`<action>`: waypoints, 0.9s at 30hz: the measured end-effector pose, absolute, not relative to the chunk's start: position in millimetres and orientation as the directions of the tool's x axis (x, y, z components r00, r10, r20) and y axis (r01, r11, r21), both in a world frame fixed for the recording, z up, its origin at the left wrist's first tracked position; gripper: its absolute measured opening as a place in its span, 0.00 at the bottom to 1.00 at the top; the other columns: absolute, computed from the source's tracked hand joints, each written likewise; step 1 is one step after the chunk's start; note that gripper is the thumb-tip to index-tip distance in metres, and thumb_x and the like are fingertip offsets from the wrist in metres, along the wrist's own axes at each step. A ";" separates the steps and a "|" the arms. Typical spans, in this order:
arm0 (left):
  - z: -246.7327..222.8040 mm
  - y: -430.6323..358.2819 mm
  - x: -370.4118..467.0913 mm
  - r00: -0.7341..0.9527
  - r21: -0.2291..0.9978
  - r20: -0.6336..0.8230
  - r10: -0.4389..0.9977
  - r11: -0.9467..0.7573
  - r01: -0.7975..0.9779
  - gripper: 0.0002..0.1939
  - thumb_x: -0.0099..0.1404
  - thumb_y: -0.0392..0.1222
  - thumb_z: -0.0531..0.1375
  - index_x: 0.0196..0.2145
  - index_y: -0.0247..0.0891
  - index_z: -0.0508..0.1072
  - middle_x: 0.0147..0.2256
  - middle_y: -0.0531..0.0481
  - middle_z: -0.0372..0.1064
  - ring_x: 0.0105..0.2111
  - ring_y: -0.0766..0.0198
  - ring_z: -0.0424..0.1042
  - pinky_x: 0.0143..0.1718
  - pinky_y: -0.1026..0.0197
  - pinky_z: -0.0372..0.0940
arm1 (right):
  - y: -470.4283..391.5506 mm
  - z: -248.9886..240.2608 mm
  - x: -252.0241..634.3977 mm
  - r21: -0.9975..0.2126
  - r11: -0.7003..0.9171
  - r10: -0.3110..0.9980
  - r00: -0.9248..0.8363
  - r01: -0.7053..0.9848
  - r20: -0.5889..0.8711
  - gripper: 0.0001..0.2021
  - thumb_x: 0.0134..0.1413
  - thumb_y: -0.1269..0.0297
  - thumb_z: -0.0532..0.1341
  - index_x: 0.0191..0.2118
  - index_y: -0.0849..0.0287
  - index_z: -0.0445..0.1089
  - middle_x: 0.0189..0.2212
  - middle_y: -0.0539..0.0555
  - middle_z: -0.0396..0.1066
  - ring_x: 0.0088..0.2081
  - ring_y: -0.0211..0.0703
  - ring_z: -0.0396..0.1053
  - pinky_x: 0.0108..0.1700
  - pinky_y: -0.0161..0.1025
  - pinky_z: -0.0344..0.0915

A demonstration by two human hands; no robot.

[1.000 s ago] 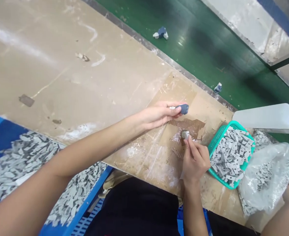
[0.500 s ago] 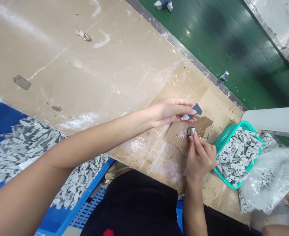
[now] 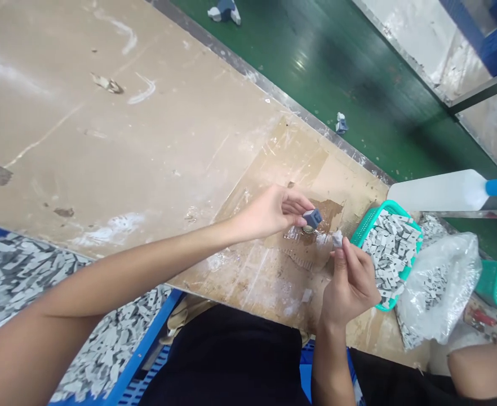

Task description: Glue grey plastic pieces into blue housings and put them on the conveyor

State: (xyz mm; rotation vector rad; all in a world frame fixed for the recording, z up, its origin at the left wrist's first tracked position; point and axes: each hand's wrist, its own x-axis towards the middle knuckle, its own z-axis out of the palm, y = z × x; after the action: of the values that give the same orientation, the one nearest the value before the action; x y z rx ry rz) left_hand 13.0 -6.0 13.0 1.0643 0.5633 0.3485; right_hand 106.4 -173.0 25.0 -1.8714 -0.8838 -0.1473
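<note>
My left hand [image 3: 280, 211] pinches a small dark blue block [image 3: 313, 218] between thumb and fingers, low over a brown, wet-looking patch [image 3: 331, 213] on the worktable. A small round item [image 3: 307, 229] shows just beneath the block. To the right, my right hand [image 3: 350, 279] grips a small light grey piece [image 3: 337, 239] between thumb and forefinger, pointing up and apart from the block. The green basket [image 3: 363, 224] beside my right hand is heaped with grey pieces [image 3: 390, 248].
A white bottle with a blue cap [image 3: 438, 190] lies behind the basket, and a clear plastic bag [image 3: 451, 287] sits right of it. A blue bin [image 3: 125, 383] of grey pieces is at lower left. Assembled pieces [image 3: 341, 123] rest on the green belt [image 3: 291, 62]. Another person's arm [image 3: 485, 369] shows at lower right.
The view has shifted right. The blue block has turned in my left hand and is lower, over the round item. My right hand has lifted the light piece away from that spot.
</note>
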 end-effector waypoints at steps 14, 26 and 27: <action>25.8 -27.2 12.7 0.844 0.881 -0.246 0.476 0.473 -0.010 0.14 0.52 0.20 0.59 0.30 0.34 0.77 0.30 0.50 0.79 0.30 0.64 0.79 0.37 0.63 0.75 | -169.5 32.1 103.3 -0.765 -0.097 0.627 0.636 0.637 0.450 0.19 0.60 0.75 0.62 0.49 0.41 0.77 0.35 0.50 0.76 0.37 0.42 0.74 0.37 0.42 0.74; 22.1 -34.7 8.5 0.778 0.931 -0.243 0.579 0.365 0.019 0.07 0.53 0.28 0.64 0.30 0.36 0.73 0.29 0.49 0.78 0.31 0.61 0.79 0.36 0.62 0.73 | -165.8 30.4 91.3 -0.757 -0.129 0.694 0.603 0.641 0.393 0.27 0.61 0.79 0.56 0.56 0.37 0.71 0.39 0.51 0.72 0.40 0.40 0.73 0.39 0.40 0.73; 20.3 -34.0 8.9 0.782 0.931 -0.244 0.574 0.364 0.023 0.08 0.53 0.27 0.63 0.31 0.36 0.73 0.29 0.50 0.77 0.31 0.62 0.78 0.35 0.63 0.72 | -163.9 29.8 91.9 -0.752 -0.127 0.702 0.594 0.647 0.393 0.27 0.61 0.80 0.55 0.56 0.38 0.71 0.39 0.51 0.71 0.40 0.39 0.72 0.39 0.40 0.73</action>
State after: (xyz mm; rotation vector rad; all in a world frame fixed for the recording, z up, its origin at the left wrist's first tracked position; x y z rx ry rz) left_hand 8.9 -34.0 20.3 1.1582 0.6030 0.3828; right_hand 91.9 -163.9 29.8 -1.8266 -1.0953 0.0688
